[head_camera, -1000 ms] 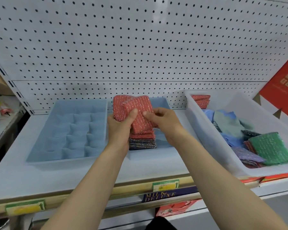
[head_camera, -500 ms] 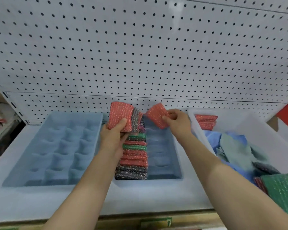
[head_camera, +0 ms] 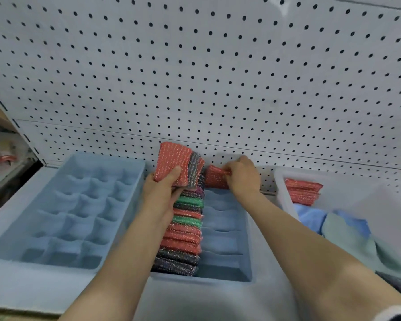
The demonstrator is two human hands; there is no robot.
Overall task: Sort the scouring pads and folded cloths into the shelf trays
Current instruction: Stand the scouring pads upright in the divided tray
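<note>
A bunch of pads is gripped in the left hand, thumb curled over its front, above the far end of the middle tray. A single red pad is pinched in the curled fingers of the right hand at the far end of the tray's right column, beside the packed row of pads. If it is pushed down askew, it may be snagged on a divider or neighbouring pads may be dragged out; the fanned bunch could be dropped if that grip is eased.
</note>
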